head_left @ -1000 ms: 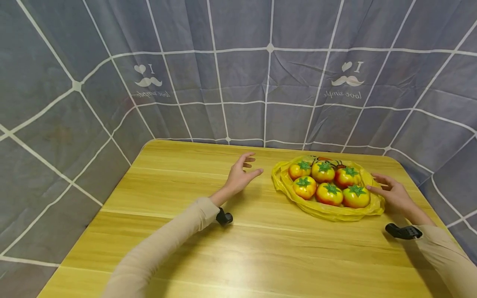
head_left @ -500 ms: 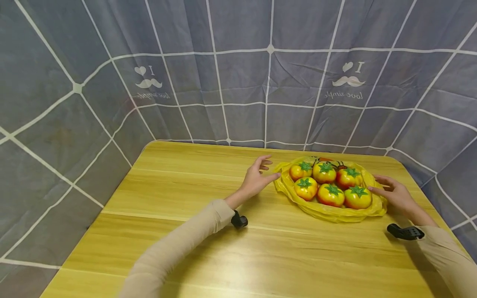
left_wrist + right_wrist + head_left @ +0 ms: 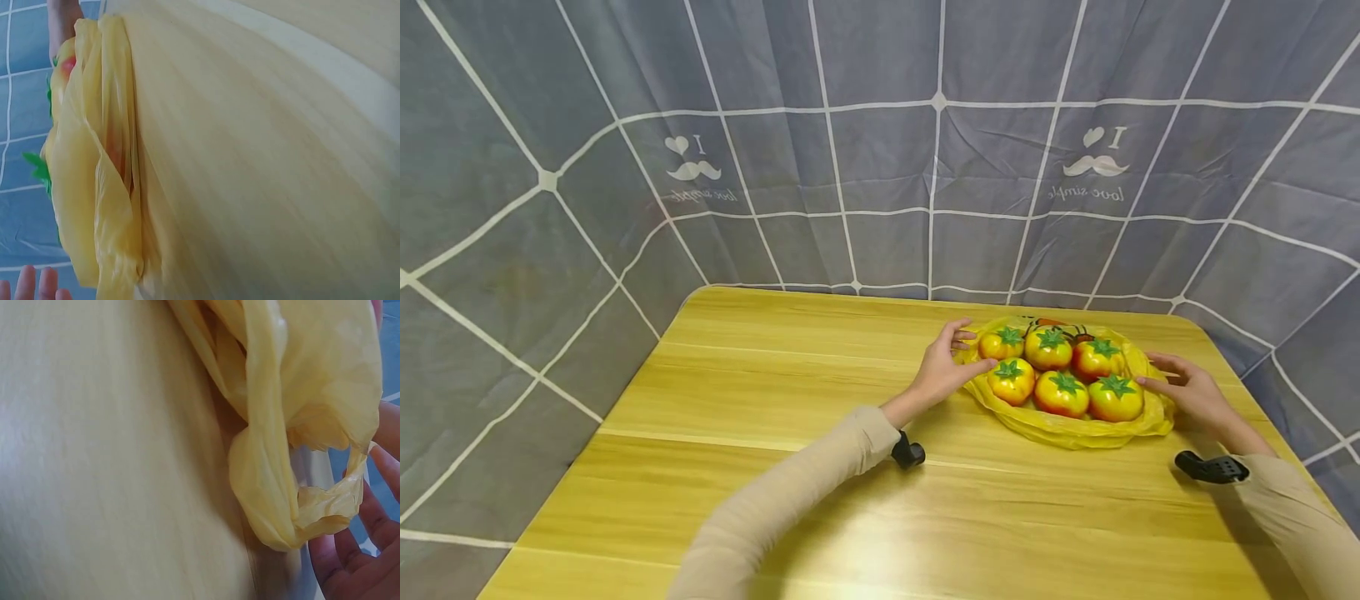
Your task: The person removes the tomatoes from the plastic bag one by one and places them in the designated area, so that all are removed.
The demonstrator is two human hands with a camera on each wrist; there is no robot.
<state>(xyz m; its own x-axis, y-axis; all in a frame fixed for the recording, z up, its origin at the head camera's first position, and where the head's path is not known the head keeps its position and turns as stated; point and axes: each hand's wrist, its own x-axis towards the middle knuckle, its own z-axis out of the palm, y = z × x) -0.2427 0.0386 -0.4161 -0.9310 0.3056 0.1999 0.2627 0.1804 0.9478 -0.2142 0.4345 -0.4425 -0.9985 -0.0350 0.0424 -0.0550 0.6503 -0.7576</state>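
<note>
A yellow plastic bag (image 3: 1067,433) lies spread on the table, its rim folded round several yellow-red, tomato-like fruits (image 3: 1061,395) with green star-shaped tops. My left hand (image 3: 946,367) is at the bag's left edge, thumb and fingers apart, the thumb reaching over the rim beside the nearest fruit. My right hand (image 3: 1198,396) is at the bag's right side with fingers loosely bent and the thumb near the front right fruit. In the right wrist view, a loop of the bag (image 3: 269,487) hangs beside my spread fingers (image 3: 381,531); exact contact is hard to tell.
The wooden table (image 3: 737,400) stretches left and in front of the bag. A grey curtain (image 3: 880,167) with white lines hangs along the back and sides. Each wrist carries a black camera strap (image 3: 1212,467).
My left hand has moved right across the table to the bag's left edge. My right hand stays at the bag's right side, and the fruits have not visibly moved.
</note>
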